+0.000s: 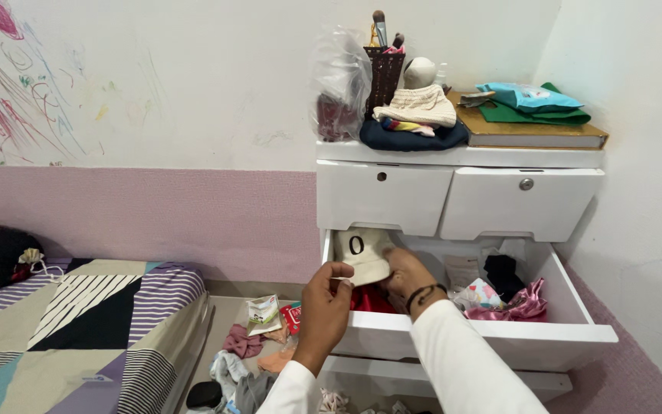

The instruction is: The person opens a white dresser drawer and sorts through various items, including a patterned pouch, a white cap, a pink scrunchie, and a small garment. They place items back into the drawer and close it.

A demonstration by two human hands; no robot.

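Note:
My left hand (325, 307) and my right hand (408, 276) both grip a small cream cloth piece with a black ring mark (362, 253), held over the left end of an open white drawer (545, 337). Red fabric (369, 299) lies in the drawer just under it. Further right in the drawer are a black cloth (504, 274), a pink satin piece (519, 307) and some paper packets (465, 270). Both my sleeves are white.
The white chest (453, 195) has two shut upper drawers; folded clothes, a brush holder, a plastic bag and a book with green and blue items sit on top. Clothes and packets (266, 337) litter the floor. A bed with a patchwork cover (78, 322) stands at left.

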